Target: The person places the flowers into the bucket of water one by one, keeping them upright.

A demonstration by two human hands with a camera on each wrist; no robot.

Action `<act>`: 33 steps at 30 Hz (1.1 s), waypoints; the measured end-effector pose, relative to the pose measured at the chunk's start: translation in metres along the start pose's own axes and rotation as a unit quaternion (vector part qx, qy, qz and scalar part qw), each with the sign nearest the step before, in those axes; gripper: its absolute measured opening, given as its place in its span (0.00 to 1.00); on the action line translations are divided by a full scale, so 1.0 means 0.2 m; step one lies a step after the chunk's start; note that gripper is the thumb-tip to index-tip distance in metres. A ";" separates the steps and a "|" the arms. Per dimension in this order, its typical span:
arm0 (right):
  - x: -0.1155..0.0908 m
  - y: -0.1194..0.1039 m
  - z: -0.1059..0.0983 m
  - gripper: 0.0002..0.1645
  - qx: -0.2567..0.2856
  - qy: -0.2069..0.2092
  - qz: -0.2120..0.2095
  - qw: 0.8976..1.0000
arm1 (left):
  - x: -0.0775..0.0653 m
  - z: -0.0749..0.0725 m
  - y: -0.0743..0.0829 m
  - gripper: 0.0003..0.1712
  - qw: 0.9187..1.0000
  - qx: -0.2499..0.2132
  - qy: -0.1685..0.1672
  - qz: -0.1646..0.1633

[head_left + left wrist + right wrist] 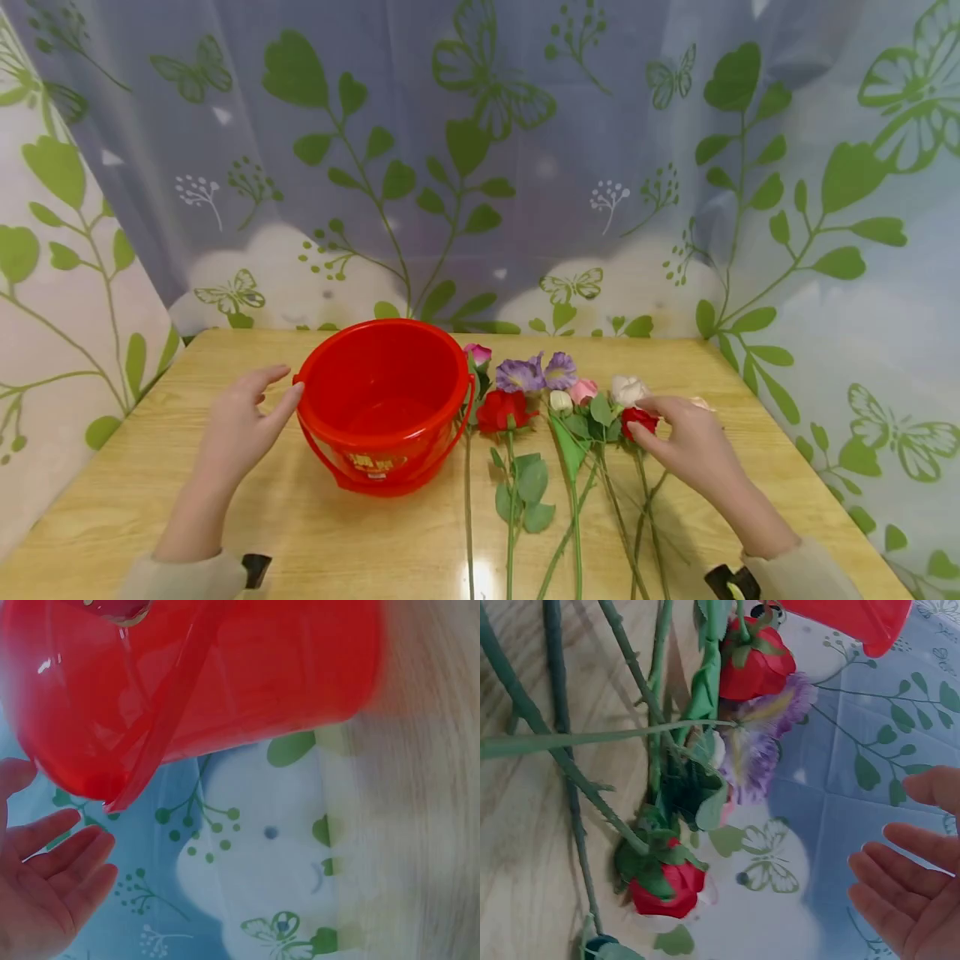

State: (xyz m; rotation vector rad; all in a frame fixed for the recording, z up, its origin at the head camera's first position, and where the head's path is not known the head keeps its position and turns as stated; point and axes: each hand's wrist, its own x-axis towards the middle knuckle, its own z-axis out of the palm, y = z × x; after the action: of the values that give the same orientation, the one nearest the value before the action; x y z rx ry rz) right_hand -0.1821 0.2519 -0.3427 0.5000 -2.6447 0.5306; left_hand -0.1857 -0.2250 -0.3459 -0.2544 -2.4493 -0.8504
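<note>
A red plastic bucket (384, 400) with a red handle and gold lettering stands upright on the wooden table. Beside its left rim is my left hand (238, 429), fingers spread; the left wrist view shows the thumb (16, 776) close to the rim, and I cannot tell whether it touches. To the bucket's right lie several long-stemmed flowers, among them a red rose (506, 411), purple irises (521, 375) and a smaller red rose (637, 422). My right hand (696, 448) hovers over this smaller rose. In the right wrist view its loosely bent fingers (900, 862) hold nothing.
A pink rose (582, 391), a white rose (628, 390) and a magenta flower (477, 354) lie in the same row, with stems toward the front edge. Behind the table (375, 550) hangs a curtain (525, 208) with green leaves and butterflies.
</note>
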 end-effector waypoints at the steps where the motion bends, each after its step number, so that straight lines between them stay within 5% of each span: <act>1: 0.01 0.00 0.01 0.13 0.010 -0.009 0.003 1.000 | 0.00 0.01 0.00 0.21 1.000 -0.007 -0.001 -0.002; 11: 0.04 0.04 0.11 0.13 0.108 -0.075 0.041 0.990 | 0.02 0.05 -0.02 0.21 0.995 -0.094 -0.009 -0.028; 19: 0.06 0.08 0.18 0.18 0.183 -0.148 0.062 0.970 | 0.02 0.06 -0.03 0.24 0.990 -0.132 -0.028 -0.050; 33: 0.06 0.14 0.31 0.16 0.216 -0.219 0.093 0.947 | 0.02 0.08 -0.03 0.24 0.983 -0.168 -0.032 -0.067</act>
State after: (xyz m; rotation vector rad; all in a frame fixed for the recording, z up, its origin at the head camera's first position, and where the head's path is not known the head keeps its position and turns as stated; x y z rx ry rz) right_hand -0.2232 0.2468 -0.3979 0.5458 -3.0176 1.2000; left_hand -0.1982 -0.2204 -0.3577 -0.2437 -2.3914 -1.3361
